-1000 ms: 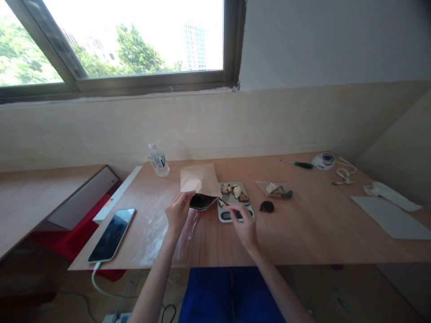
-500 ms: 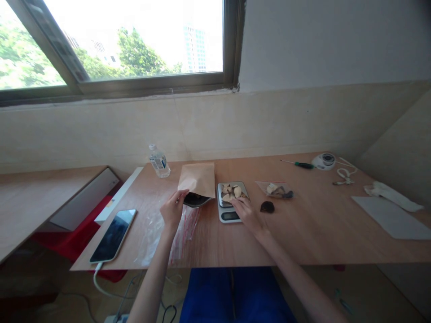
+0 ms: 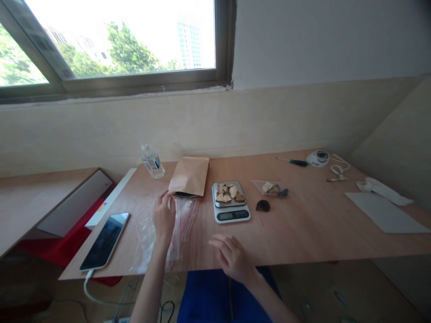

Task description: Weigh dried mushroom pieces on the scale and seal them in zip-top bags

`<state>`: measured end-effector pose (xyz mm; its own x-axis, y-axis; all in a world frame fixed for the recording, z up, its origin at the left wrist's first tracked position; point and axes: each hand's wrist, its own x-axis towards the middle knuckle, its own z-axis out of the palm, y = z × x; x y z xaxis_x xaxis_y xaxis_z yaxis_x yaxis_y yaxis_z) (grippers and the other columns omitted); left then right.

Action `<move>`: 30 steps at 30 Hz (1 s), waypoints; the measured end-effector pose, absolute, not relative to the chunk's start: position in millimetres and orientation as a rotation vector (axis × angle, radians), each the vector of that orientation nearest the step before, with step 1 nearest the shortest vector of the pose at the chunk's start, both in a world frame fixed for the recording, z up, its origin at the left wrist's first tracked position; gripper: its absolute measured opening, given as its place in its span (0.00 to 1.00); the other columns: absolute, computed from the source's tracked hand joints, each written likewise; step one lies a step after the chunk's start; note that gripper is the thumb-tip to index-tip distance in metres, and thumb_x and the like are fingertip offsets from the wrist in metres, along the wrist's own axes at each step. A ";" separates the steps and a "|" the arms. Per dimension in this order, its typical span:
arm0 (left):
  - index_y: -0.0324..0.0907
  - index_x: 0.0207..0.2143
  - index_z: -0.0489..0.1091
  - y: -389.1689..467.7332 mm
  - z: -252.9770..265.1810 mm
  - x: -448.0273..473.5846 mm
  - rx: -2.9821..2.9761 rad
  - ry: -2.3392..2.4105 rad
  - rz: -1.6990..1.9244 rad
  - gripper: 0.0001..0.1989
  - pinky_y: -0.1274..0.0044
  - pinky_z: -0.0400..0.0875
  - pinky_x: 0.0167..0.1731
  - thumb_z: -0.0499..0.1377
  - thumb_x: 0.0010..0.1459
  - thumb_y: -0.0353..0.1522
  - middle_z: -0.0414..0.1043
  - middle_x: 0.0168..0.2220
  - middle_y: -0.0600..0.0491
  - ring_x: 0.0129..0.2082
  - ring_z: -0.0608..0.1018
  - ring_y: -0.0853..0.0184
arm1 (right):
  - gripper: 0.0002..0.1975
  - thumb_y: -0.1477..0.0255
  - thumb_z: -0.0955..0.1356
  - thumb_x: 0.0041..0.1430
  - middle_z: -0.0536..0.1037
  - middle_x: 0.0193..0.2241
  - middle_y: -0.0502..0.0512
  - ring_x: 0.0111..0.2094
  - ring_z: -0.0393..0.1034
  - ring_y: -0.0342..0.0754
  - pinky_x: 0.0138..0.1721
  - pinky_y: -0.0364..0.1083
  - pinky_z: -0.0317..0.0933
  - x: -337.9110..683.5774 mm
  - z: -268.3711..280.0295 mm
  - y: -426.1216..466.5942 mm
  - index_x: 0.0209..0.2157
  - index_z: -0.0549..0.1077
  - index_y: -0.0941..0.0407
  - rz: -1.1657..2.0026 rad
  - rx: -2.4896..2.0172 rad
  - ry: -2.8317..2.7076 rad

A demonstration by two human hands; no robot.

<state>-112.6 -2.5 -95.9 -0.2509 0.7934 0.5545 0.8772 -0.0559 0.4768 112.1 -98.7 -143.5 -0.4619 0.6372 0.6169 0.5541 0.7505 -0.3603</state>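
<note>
1. The left hand (image 3: 164, 215) has its fingertips at the left mouth corner of the brown paper bag (image 3: 190, 175), finger gap narrow; I cannot tell whether they pinch it.
2. The right hand (image 3: 233, 255) holds nothing, fingers loosely bent and apart, above the near edge of the desk (image 3: 303, 229).
3. The brown paper bag lies toward the far edge, its mouth facing the near edge.
4. Beside it, toward the right edge, the scale (image 3: 241, 215) carries pale pieces (image 3: 233, 192).
5. A dark piece (image 3: 263, 206) lies just beside the scale.
</note>
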 end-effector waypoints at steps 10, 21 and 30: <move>0.35 0.41 0.67 -86.8 -146.6 -102.5 -1.824 -2.324 -1.030 0.19 0.64 0.67 0.36 0.50 0.55 0.41 0.65 0.36 0.43 0.36 0.71 0.55 | 0.16 0.84 0.58 0.55 0.69 0.40 0.57 0.43 0.65 0.48 0.45 0.48 0.63 113.7 -151.1 -99.3 0.42 0.68 0.55 0.428 -1.084 -1.905; 0.42 0.30 0.66 -90.2 -118.3 -95.7 -1.763 -2.381 -1.354 0.12 0.73 0.64 0.30 0.51 0.56 0.41 0.67 0.29 0.53 0.27 0.70 0.65 | 0.14 0.83 0.58 0.56 0.68 0.37 0.56 0.42 0.65 0.48 0.44 0.48 0.62 109.9 -152.2 -96.7 0.38 0.68 0.54 0.573 -1.110 -1.863; 0.43 0.33 0.69 -112.7 -109.2 -27.4 -2.191 -2.171 -1.734 0.09 0.78 0.65 0.28 0.54 0.57 0.37 0.68 0.26 0.56 0.25 0.70 0.70 | 0.13 0.70 0.62 0.59 0.72 0.40 0.57 0.41 0.67 0.48 0.44 0.47 0.62 97.4 -131.7 -98.7 0.46 0.64 0.56 0.760 -1.063 -1.736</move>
